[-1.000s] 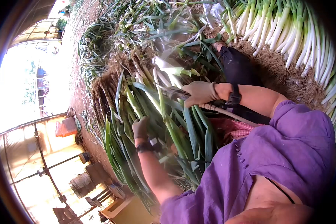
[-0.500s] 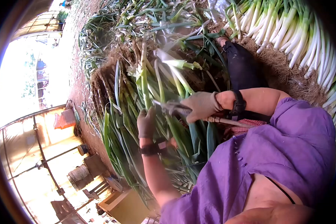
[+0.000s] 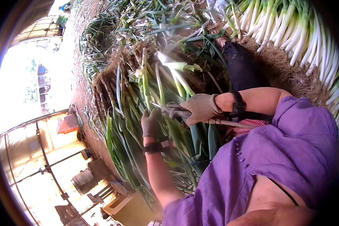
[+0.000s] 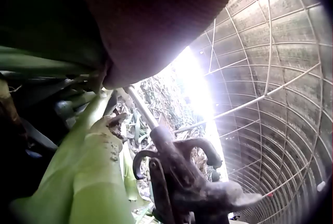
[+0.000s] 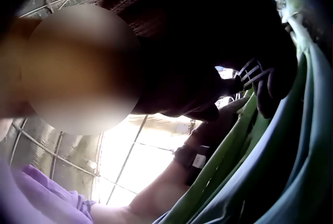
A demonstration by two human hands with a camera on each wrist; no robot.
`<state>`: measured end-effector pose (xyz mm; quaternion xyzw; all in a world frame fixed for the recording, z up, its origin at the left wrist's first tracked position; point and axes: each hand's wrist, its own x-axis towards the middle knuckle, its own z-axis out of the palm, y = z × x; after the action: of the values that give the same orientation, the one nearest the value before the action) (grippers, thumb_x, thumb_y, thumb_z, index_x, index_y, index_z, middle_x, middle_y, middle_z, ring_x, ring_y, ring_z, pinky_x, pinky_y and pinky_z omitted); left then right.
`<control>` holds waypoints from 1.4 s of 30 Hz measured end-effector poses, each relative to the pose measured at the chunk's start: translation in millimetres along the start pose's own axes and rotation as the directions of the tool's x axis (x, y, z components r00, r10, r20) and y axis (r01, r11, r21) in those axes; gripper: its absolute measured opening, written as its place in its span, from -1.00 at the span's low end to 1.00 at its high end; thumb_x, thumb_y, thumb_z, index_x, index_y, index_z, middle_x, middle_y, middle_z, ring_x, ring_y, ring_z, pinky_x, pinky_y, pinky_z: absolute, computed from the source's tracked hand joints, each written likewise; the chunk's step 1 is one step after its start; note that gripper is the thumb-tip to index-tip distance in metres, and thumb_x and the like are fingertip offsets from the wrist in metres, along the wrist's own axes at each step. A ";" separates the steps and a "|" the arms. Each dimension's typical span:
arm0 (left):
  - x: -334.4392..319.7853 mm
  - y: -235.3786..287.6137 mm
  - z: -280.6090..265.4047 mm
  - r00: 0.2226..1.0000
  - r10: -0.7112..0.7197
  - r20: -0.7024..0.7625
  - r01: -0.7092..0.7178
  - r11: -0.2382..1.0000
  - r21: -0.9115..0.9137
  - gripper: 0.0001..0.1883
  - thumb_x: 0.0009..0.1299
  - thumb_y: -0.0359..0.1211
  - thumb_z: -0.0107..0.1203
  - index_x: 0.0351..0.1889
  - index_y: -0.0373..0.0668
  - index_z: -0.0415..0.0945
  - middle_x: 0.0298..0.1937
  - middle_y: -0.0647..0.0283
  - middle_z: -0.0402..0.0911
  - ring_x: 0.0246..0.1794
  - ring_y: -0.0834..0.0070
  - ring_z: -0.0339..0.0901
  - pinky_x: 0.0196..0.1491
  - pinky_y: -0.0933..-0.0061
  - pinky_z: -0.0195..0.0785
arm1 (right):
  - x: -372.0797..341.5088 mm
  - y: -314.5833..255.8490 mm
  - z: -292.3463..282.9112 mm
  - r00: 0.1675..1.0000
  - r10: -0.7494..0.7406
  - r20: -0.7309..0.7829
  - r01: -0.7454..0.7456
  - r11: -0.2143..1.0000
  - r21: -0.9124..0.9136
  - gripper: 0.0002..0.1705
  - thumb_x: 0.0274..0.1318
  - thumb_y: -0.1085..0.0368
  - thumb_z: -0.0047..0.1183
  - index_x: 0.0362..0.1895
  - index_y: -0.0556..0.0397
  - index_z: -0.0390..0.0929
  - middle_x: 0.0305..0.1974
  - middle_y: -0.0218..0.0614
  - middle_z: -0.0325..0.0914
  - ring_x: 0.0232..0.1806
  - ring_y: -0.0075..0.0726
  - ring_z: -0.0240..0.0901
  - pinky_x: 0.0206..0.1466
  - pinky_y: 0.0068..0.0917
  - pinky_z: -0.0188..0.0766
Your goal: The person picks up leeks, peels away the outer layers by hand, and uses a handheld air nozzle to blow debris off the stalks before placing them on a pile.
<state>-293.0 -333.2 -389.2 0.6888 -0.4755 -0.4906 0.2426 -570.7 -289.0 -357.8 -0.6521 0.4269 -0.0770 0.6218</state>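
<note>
My gloved left hand (image 3: pixel 150 122) grips a green onion (image 3: pixel 145 79) by its green part, the rooted end pointing up and away. Just beside it, my gloved right hand (image 3: pixel 201 107) holds an air blow gun (image 3: pixel 175 110), its thin nozzle close to the gripped stalk. A hose (image 3: pixel 229 122) trails from the gun toward the body. In the left wrist view, the metal body of the gun (image 4: pixel 182 177) shows beside pale green stalks (image 4: pixel 96 182). The right wrist view has my right hand (image 5: pixel 229 52) dark, over long green leaves (image 5: pixel 296 146).
A heap of unpeeled green onions with soil-covered roots (image 3: pixel 103 88) lies under and left of the hands. Stripped leaves (image 3: pixel 139 26) litter the ground beyond. Cleaned white green onions (image 3: pixel 290 34) are stacked at upper right, near a black-clad leg (image 3: pixel 246 67).
My left hand has moved up and right, bringing a green onion upright beside the gun. My right hand has shifted slightly down. Over the last half second both hands barely move.
</note>
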 end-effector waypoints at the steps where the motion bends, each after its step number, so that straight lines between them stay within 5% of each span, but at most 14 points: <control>1: -2.6 3.1 2.2 1.000 -0.006 0.001 0.006 1.000 -0.005 -0.64 0.40 -0.32 0.13 0.07 -0.38 0.52 -0.19 0.27 0.65 -0.26 0.58 0.55 -0.18 0.54 0.41 | 3.3 8.0 3.9 0.999 -0.039 -0.030 0.037 0.998 -0.051 -0.60 0.00 0.06 0.14 -0.28 0.16 0.47 -0.62 -0.16 0.56 -0.53 -0.11 0.61 -0.32 -0.20 0.49; 9: -0.1 -6.4 4.1 0.998 0.056 0.006 -0.056 0.998 0.032 -0.66 0.44 -0.29 0.14 0.03 -0.37 0.53 -0.20 0.27 0.66 -0.29 0.59 0.55 -0.19 0.55 0.41 | 10.4 14.1 21.6 0.992 -0.120 -0.047 0.111 0.981 -0.160 -0.57 -0.03 0.05 0.14 -0.21 0.14 0.46 -0.56 -0.13 0.60 -0.35 0.08 0.62 -0.11 -0.12 0.49; 12: 0.2 -7.9 6.3 0.998 0.055 -0.007 -0.055 0.998 0.023 -0.65 0.43 -0.28 0.14 0.03 -0.38 0.52 -0.20 0.27 0.66 -0.29 0.58 0.55 -0.18 0.54 0.42 | 23.9 20.9 19.9 0.984 -0.053 -0.172 0.017 0.978 -0.207 -0.57 -0.03 0.06 0.14 -0.21 0.15 0.46 -0.49 -0.07 0.61 -0.30 0.09 0.63 -0.09 -0.12 0.49; 13: 0.3 -7.0 6.7 0.999 0.048 -0.009 -0.048 0.999 0.020 -0.64 0.43 -0.28 0.15 0.03 -0.38 0.52 -0.20 0.27 0.66 -0.29 0.58 0.55 -0.18 0.53 0.42 | 19.8 13.2 7.5 0.992 0.090 -0.090 -0.095 0.994 -0.055 -0.57 -0.03 0.06 0.14 -0.21 0.14 0.47 -0.46 -0.05 0.62 -0.28 0.07 0.63 -0.08 -0.11 0.48; 17: -1.7 -5.3 7.7 0.999 0.043 -0.013 -0.042 0.998 0.056 -0.62 0.42 -0.26 0.16 0.04 -0.38 0.52 -0.19 0.25 0.66 -0.27 0.57 0.56 -0.16 0.53 0.42 | 17.7 19.6 16.3 0.985 -0.088 -0.145 0.067 0.987 -0.145 -0.58 0.06 0.07 0.13 -0.25 0.23 0.52 -0.63 -0.16 0.59 -0.54 -0.09 0.62 -0.31 -0.21 0.51; 20: -6.8 1.3 8.3 0.999 0.052 -0.004 -0.052 0.993 0.103 -0.62 0.42 -0.26 0.16 0.05 -0.37 0.52 -0.19 0.26 0.66 -0.26 0.58 0.56 -0.16 0.53 0.42 | 10.2 2.7 8.6 0.993 -0.047 -0.113 0.034 0.993 -0.112 -0.63 0.03 0.10 0.13 -0.27 0.18 0.44 -0.63 -0.17 0.57 -0.59 -0.14 0.61 -0.31 -0.24 0.54; 24: -21.7 3.6 9.8 0.995 0.102 0.012 -0.103 0.989 0.110 -0.63 0.43 -0.25 0.14 0.05 -0.36 0.53 -0.23 0.30 0.64 -0.30 0.61 0.53 -0.19 0.54 0.40 | 68.7 23.8 -10.4 0.988 0.078 -0.132 -0.050 0.978 0.204 -0.64 0.06 0.14 0.11 -0.37 0.24 0.44 -0.68 -0.18 0.55 -0.71 -0.20 0.55 -0.54 -0.36 0.51; 28: -26.0 -1.9 2.6 0.997 0.074 0.009 -0.074 0.996 0.053 -0.66 0.46 -0.25 0.10 0.03 -0.34 0.53 -0.30 0.37 0.59 -0.35 0.64 0.48 -0.26 0.57 0.35 | 49.9 7.5 -19.2 0.992 0.045 -0.120 -0.037 0.997 0.068 -0.66 0.10 0.14 0.04 -0.42 0.24 0.48 -0.59 -0.10 0.57 -0.64 -0.18 0.56 -0.50 -0.26 0.54; 29: -32.7 7.0 4.0 0.999 0.053 0.008 -0.053 0.998 0.034 -0.68 0.47 -0.27 0.08 0.02 -0.32 0.53 -0.33 0.40 0.56 -0.37 0.66 0.45 -0.29 0.58 0.33 | 30.3 -5.2 -14.7 0.980 -0.032 -0.197 0.027 0.999 -0.025 -0.59 0.06 0.06 0.07 -0.36 0.25 0.54 -0.51 -0.06 0.61 -0.46 -0.12 0.64 -0.27 -0.24 0.55; 32: -21.9 -10.5 -4.5 1.000 0.008 0.010 -0.008 0.999 -0.049 -0.70 0.48 -0.27 0.07 0.01 -0.32 0.53 -0.32 0.40 0.57 -0.37 0.67 0.45 -0.28 0.58 0.33 | 47.3 19.1 7.0 0.961 -0.151 -0.233 0.089 0.962 -0.257 -0.53 0.03 0.01 0.09 -0.32 0.26 0.57 -0.46 -0.06 0.63 -0.34 -0.10 0.66 -0.11 -0.26 0.51; 33: -20.8 -12.4 -6.4 0.999 0.010 0.033 -0.009 1.000 -0.010 -0.68 0.47 -0.26 0.08 0.01 -0.34 0.54 -0.30 0.39 0.58 -0.36 0.66 0.46 -0.26 0.58 0.34 | 53.1 21.3 0.3 0.969 -0.106 -0.224 0.065 0.981 -0.183 -0.57 0.01 0.02 0.13 -0.28 0.19 0.51 -0.62 -0.13 0.58 -0.52 -0.10 0.63 -0.28 -0.23 0.54; 36: -23.3 -8.3 0.5 0.999 0.034 0.037 -0.036 0.998 0.058 -0.65 0.46 -0.24 0.10 0.02 -0.36 0.54 -0.25 0.34 0.61 -0.31 0.64 0.48 -0.20 0.57 0.36 | 61.8 16.3 -27.5 0.986 0.115 -0.118 -0.097 0.983 0.153 -0.58 -0.02 0.01 0.16 -0.34 0.16 0.53 -0.59 -0.12 0.60 -0.47 0.00 0.62 -0.15 -0.19 0.52; 39: -22.8 -7.1 4.9 0.998 0.065 0.023 -0.067 0.991 0.115 -0.63 0.46 -0.23 0.11 0.02 -0.37 0.53 -0.23 0.32 0.62 -0.27 0.63 0.48 -0.16 0.55 0.37 | 107.5 37.5 -26.6 0.942 -0.005 -0.337 -0.020 0.997 -0.071 -0.54 -0.02 0.01 0.17 -0.28 0.20 0.57 -0.58 -0.12 0.61 -0.46 0.03 0.62 -0.17 -0.18 0.51; 42: -22.4 -7.2 7.6 0.997 0.067 0.029 -0.071 0.988 0.140 -0.61 0.45 -0.23 0.10 0.07 -0.35 0.52 -0.21 0.29 0.64 -0.26 0.60 0.52 -0.15 0.53 0.39 | 129.5 41.4 -41.6 0.933 -0.019 -0.360 -0.027 0.992 -0.122 -0.47 -0.02 -0.06 0.15 -0.28 0.24 0.64 -0.47 -0.06 0.65 -0.37 -0.02 0.63 -0.17 -0.21 0.51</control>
<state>-298.4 -309.1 -388.0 0.6814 -0.5355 -0.4553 0.2042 -535.3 -398.8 -440.9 -0.6636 0.5389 -0.1673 0.4911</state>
